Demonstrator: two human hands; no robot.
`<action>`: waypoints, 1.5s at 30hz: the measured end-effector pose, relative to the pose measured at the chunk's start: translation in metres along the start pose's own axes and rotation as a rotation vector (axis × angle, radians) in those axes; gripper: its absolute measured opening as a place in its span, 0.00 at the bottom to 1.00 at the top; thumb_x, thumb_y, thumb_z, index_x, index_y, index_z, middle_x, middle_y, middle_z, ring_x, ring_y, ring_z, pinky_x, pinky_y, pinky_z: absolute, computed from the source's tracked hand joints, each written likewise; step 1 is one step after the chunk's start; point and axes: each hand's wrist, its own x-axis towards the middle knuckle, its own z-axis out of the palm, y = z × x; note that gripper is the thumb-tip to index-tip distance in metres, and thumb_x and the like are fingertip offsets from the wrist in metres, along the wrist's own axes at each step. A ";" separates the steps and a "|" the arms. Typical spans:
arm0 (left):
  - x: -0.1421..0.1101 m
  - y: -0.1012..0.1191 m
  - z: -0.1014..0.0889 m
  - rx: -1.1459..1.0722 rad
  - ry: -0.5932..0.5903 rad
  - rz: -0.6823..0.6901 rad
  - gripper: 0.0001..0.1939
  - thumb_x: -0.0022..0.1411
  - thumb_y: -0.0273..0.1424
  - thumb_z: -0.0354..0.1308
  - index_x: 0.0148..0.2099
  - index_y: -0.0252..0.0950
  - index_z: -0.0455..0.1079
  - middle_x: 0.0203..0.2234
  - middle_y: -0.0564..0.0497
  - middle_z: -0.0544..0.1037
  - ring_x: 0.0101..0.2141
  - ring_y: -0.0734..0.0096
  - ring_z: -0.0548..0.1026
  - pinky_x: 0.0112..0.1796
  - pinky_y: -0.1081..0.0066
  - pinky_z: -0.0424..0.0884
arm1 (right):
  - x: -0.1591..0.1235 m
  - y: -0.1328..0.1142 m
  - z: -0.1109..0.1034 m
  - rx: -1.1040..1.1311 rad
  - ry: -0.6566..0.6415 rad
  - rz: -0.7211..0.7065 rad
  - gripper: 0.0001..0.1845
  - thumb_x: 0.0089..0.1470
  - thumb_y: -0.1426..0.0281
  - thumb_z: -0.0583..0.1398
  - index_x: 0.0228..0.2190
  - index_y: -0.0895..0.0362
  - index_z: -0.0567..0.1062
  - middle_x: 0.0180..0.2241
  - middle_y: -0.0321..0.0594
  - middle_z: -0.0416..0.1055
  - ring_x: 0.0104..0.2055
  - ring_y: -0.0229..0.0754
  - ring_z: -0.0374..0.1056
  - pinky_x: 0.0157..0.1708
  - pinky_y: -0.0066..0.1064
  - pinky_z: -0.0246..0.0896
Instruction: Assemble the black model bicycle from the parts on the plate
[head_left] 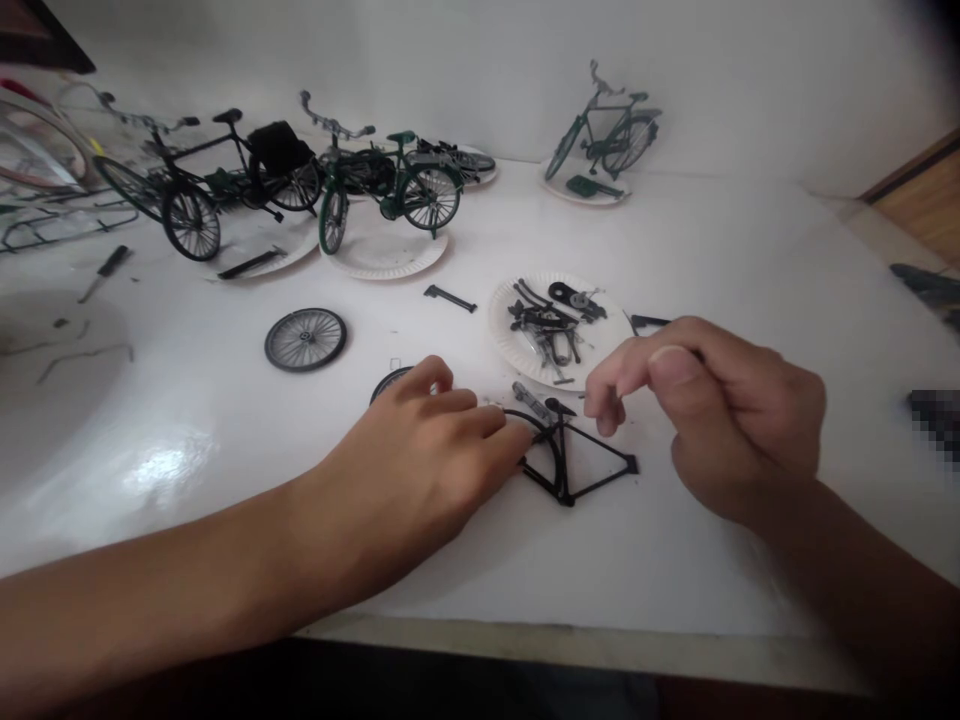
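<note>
I am logging remotely: glossy white tabletop (420, 590); left hand (442, 440), palm facing down, fingertips hiding, hold I cannot tell; right hand (712, 415), fingers curling narrow, any pinched part I cannot tell; round white ridged-rim paper plate (504, 340), bearing loose parts a straying knuckle could be scattering; black thin-tubed miniature bicycle frame (600, 482), lying between both hands, possibly skewing under uneven left pressure; small grey ribbed piece (531, 402), sitting within a finger's sweep.
</note>
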 end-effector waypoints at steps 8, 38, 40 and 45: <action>0.000 -0.001 0.002 0.006 -0.001 0.001 0.09 0.64 0.18 0.55 0.36 0.37 0.68 0.24 0.57 0.71 0.25 0.68 0.68 0.40 0.61 0.61 | -0.001 -0.002 0.001 0.055 -0.097 0.053 0.14 0.69 0.70 0.54 0.30 0.53 0.72 0.27 0.37 0.75 0.24 0.38 0.69 0.24 0.35 0.65; 0.000 -0.001 0.002 0.027 -0.001 0.002 0.10 0.63 0.17 0.54 0.34 0.38 0.65 0.23 0.58 0.69 0.24 0.69 0.65 0.39 0.62 0.59 | -0.003 -0.002 0.001 -0.010 -0.135 0.076 0.12 0.68 0.69 0.56 0.30 0.53 0.72 0.27 0.37 0.75 0.25 0.38 0.69 0.24 0.35 0.64; 0.001 -0.001 0.002 0.027 -0.001 0.003 0.10 0.63 0.17 0.54 0.34 0.38 0.65 0.23 0.58 0.69 0.24 0.69 0.65 0.39 0.62 0.59 | -0.003 -0.002 0.001 -0.023 -0.139 0.067 0.12 0.68 0.68 0.56 0.30 0.54 0.72 0.27 0.38 0.75 0.25 0.38 0.70 0.24 0.34 0.64; 0.002 -0.001 0.001 0.042 0.001 0.002 0.10 0.62 0.16 0.54 0.34 0.38 0.66 0.23 0.58 0.69 0.24 0.68 0.66 0.39 0.62 0.60 | -0.002 -0.004 0.001 -0.050 -0.136 0.064 0.13 0.68 0.68 0.55 0.30 0.54 0.73 0.26 0.38 0.75 0.25 0.38 0.70 0.25 0.34 0.65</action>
